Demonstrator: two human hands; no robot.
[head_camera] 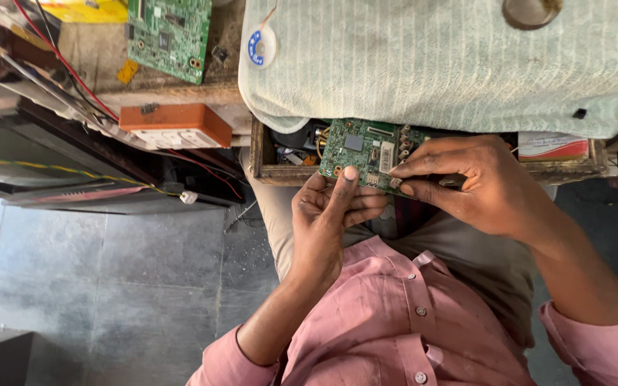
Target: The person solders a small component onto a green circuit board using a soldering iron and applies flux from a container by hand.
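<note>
Your left hand (323,221) cradles the green circuit board (366,150) from below, thumb pressed up onto its near edge and the fingers curled under, so that hand is closed on the board. Your right hand (466,182) pinches in from the right side, fingertips (398,171) meeting on a small component near the board's near right corner; whether it also grips a tool I can't tell, though something dark shows under the palm. The board sits in the air over your lap, just in front of an open wooden drawer (266,168) crowded with parts.

It looks light and stiff, thin and flat, probably brittle at the solder joints and easy to scratch. I'd judge the bare edges and corners the safest places to hold it, clear of the chips and connectors on its face.

Above the drawer, a pale ribbed cloth (430,64) covers the workbench, with a solder spool (260,47) at its left edge. Further left lie a second green circuit board (169,32) and an orange power strip (177,126) with red wires (66,64) trailing past.
</note>
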